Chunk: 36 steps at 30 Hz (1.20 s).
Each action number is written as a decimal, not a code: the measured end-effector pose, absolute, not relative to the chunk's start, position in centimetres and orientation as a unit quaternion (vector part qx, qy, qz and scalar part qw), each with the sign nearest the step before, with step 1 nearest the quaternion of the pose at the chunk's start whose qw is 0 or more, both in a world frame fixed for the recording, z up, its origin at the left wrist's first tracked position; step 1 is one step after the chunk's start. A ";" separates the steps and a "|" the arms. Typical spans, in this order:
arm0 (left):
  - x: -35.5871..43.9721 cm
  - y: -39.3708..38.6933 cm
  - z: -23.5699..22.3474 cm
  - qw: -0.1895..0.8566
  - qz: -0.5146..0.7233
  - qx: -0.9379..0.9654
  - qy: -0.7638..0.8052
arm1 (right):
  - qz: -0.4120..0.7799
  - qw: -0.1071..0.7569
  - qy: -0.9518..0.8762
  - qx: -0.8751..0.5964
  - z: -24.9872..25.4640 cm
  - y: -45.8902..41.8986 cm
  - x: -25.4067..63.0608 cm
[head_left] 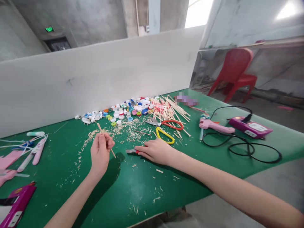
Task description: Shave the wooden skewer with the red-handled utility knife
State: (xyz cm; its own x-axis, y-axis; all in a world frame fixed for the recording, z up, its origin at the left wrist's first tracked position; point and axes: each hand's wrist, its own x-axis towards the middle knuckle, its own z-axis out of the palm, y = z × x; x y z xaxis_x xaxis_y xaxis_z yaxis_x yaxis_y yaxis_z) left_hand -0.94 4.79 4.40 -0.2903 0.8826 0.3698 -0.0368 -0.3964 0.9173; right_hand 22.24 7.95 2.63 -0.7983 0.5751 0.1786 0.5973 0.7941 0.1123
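Observation:
My left hand (pixel 100 150) is closed around a thin wooden stick (pixel 113 152), which slants above the table with both ends sticking out. On the tabletop, my right hand (pixel 155 151) lies over a cutter knife (pixel 130 151); its grey end and a bit of red show past my fingertips, the remainder hidden under the palm. Just beyond that hand rest scissors with one red and one yellow handle (pixel 165 136). Pale wood shavings (pixel 135 129) are scattered around both hands. Behind the scissors lies a pile of wooden sticks (pixel 174 109).
Coloured bottle caps (pixel 128 109) are heaped along the white partition (pixel 102 76). At right are a pink glue gun (pixel 217 126), a purple power box (pixel 250 127) and looped black cable. Pink tools (pixel 39 150) and another purple box (pixel 20 202) sit left. A red chair (pixel 237 68) stands beyond.

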 end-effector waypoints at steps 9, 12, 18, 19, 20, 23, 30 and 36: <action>-2.4 6.2 4.6 0.400 0.700 0.460 0.372 | -0.093 0.108 -0.952 -0.273 3.8 7.0 21.7; -2.6 6.2 4.2 0.396 0.704 0.465 0.363 | -0.113 0.096 -0.956 -0.253 3.6 6.5 21.0; -2.8 6.4 4.0 0.398 0.701 0.478 0.348 | -0.146 0.055 -0.963 -0.222 3.1 6.5 20.1; -2.9 6.4 3.9 0.398 0.701 0.480 0.347 | -0.147 0.054 -0.962 -0.222 3.1 6.6 20.1; -3.0 6.4 3.9 0.398 0.701 0.480 0.347 | -0.147 0.054 -0.962 -0.222 3.1 6.6 20.0; -3.2 6.2 4.0 0.401 0.701 0.478 0.345 | -0.140 0.059 -0.963 -0.223 3.2 6.6 19.6; -4.1 6.2 4.3 0.404 0.708 0.468 0.341 | -0.131 0.071 -0.965 -0.214 3.3 6.1 18.5; -4.1 6.7 3.9 0.401 0.701 0.483 0.338 | -0.155 0.071 -0.959 -0.228 3.1 6.6 17.4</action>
State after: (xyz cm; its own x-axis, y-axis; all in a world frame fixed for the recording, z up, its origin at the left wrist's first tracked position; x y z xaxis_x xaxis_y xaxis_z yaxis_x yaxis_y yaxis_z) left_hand -4.10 6.66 3.92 -0.2119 0.8891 0.4058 -0.2371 -0.4496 0.8612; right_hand 17.39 6.57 3.15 -0.8860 0.4154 0.2060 0.4591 0.8481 0.2644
